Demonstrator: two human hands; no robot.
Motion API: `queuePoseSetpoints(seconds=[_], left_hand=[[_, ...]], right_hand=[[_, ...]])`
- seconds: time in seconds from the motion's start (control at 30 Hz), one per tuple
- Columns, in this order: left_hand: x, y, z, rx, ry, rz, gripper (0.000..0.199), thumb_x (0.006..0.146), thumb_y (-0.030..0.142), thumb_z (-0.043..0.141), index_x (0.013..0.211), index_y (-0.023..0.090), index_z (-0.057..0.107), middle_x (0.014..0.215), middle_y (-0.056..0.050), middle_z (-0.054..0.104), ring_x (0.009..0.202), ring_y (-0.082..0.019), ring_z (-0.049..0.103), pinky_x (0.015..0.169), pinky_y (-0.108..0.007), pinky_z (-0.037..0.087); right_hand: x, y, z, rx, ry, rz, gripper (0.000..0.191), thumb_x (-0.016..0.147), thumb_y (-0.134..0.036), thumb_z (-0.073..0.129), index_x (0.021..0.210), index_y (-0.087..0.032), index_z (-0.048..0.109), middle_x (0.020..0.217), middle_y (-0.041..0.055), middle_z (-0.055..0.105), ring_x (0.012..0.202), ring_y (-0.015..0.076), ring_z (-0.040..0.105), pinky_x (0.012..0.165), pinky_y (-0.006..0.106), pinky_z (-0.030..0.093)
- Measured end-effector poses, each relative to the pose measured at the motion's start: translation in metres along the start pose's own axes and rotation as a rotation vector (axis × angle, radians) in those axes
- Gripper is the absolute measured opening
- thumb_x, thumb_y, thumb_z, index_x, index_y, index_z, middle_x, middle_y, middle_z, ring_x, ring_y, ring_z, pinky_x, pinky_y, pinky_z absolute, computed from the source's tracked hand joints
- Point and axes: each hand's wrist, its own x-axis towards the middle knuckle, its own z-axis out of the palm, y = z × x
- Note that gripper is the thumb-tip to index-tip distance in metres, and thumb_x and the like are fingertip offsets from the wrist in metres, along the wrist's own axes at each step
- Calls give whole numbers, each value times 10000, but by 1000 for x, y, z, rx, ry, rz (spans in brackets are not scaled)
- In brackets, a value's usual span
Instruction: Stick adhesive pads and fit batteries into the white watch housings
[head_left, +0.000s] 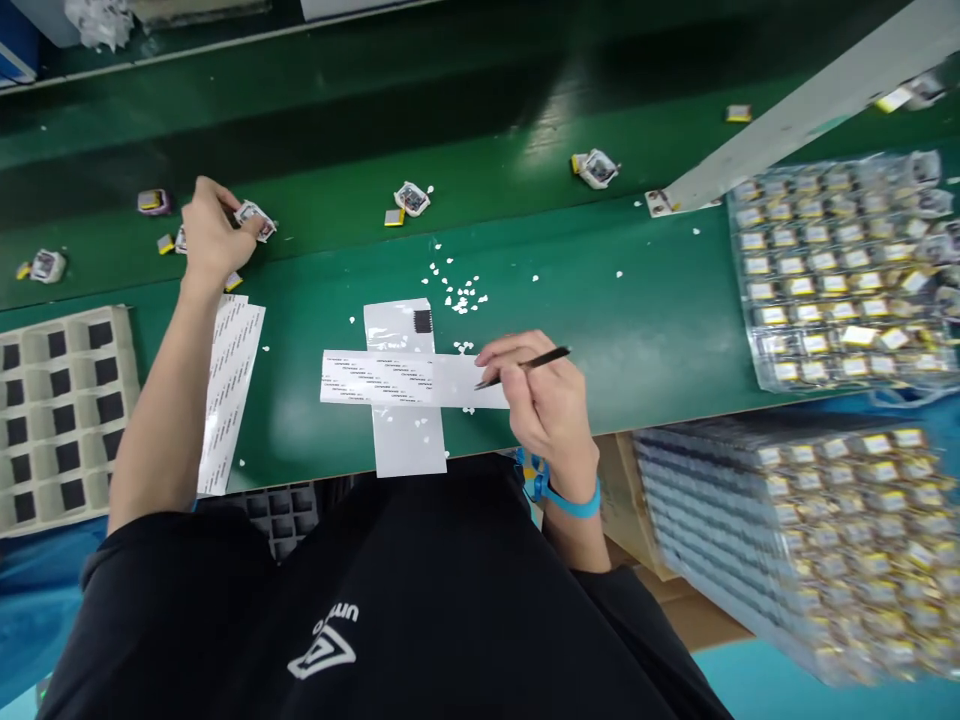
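Observation:
My left hand (210, 230) is closed on a small white-framed device (256, 220) with an exposed circuit board, at the back left over the green bench. Another such device and yellow-edged battery packs lie close around it, partly covered by the hand. Black tweezers (529, 367) are pinched in my right hand (544, 395), their tip at the blank right part of a printed white strip (375, 377). That strip lies crosswise over a glossy white sheet (409, 445), which bears a small black square (422, 321). Small white bits (463, 297) are scattered behind the strip.
More devices (412, 198) with batteries sit along the back belt. A foam tray (67, 400) stands left, beside printed strips (229, 400). On the right are a clear tray of batteries (825, 270), a slanted white post (810, 105) and stacked trays (787, 540) below the bench edge.

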Motion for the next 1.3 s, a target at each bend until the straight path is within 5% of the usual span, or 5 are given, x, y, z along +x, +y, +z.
queuePoseSetpoints(seconds=[0.23, 0.3, 0.47, 1.1, 1.3], left_hand=[[-111, 49, 45, -447, -204, 36, 672, 662, 664, 985, 993, 235, 586, 537, 140, 546, 512, -109, 567, 548, -288, 476], [-159, 69, 44, -608, -464, 105, 536, 800, 619, 918, 1064, 203, 707, 608, 68, 667, 456, -115, 599, 478, -290, 480], [-228, 95, 38, -686, -534, 74, 336, 899, 505, 870, 1047, 242, 722, 731, 18, 749, 538, -185, 740, 553, -315, 642], [-272, 133, 7, -608, -287, 170, 151, 937, 226, 846, 1034, 222, 731, 820, 31, 794, 573, -128, 754, 528, -218, 679], [-273, 134, 4, -583, -234, 219, 236, 879, 214, 911, 1038, 208, 737, 806, 28, 790, 598, -146, 783, 517, -188, 661]], right_hand=[[26, -7, 28, 28, 62, 126, 209, 1150, -290, 401, 1232, -237, 586, 819, -41, 653, 627, 104, 571, 628, 263, 501], [33, -6, 37, 11, -24, 140, 293, 1129, -390, 509, 1364, -224, 562, 791, -59, 639, 640, 101, 584, 643, 248, 512], [31, -3, 47, -102, -10, 105, 133, 1113, -250, 530, 1105, -186, 646, 940, 0, 766, 738, 90, 687, 640, 218, 525], [16, -15, 22, -208, 97, -324, 230, 1065, -92, 558, 1159, -174, 751, 1043, 9, 849, 876, 120, 816, 767, 217, 695], [17, -22, 25, 18, 86, -95, 268, 1000, -49, 599, 1124, -233, 748, 992, -52, 841, 821, 93, 813, 706, 188, 676]])
